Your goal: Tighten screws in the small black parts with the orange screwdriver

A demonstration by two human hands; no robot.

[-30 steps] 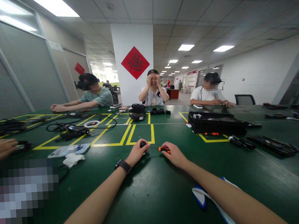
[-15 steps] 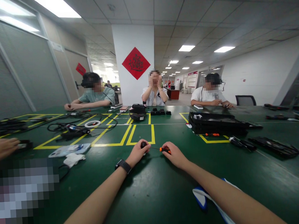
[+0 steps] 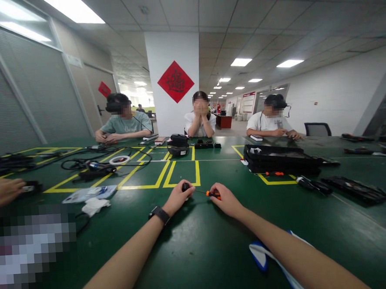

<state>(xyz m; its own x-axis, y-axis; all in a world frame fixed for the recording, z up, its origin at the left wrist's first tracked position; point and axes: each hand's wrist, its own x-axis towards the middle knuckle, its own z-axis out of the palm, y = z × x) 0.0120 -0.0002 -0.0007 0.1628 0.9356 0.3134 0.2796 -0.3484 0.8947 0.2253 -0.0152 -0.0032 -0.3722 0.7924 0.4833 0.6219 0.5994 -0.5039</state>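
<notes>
My left hand [image 3: 178,196], with a dark watch [image 3: 159,215] on the wrist, is closed around a small black object [image 3: 185,187]. Most of that object is hidden by the fingers, so its kind cannot be made out. In my right hand [image 3: 228,200] is a screwdriver [image 3: 212,194] with an orange and black handle, gripped by the fingers. Its thin shaft points left toward the black object; whether the tip touches it is unclear. Both hands are low over the green table [image 3: 193,249], in front of a yellow taped rectangle.
Ahead sit a black pouch [image 3: 178,145] and small black blocks [image 3: 206,144]. A stack of black cases [image 3: 279,157] lies right, near a dark circuit board [image 3: 355,189]. Left are cables, a tape roll [image 3: 119,160] and a tissue [image 3: 96,206]. A co-worker's hand [image 3: 4,193] rests far left.
My hands and the screwdriver hold almost the same place. Across the table, the middle person has lowered their head into their hands, and the left person's arms have shifted right.
</notes>
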